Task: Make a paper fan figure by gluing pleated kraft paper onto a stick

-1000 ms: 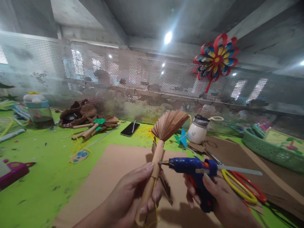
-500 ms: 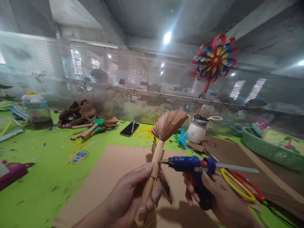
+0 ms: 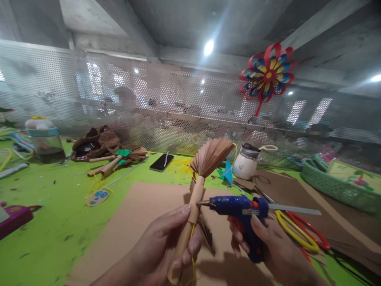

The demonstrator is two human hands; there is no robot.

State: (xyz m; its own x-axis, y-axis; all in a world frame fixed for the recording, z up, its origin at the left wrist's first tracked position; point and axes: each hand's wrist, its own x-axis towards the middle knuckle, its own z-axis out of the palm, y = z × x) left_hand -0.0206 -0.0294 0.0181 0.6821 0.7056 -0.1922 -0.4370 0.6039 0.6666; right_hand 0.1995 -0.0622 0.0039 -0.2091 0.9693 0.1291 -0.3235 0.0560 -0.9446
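Grips the stick over the cardboard in a closed left hand, aims the glue gun, clasped in the right hand, at its 3 o'clock side, with the fan already on at 12 o'clock and gluing seemingly unfinished.

Head camera (only view): faces forward-down, close over green table.
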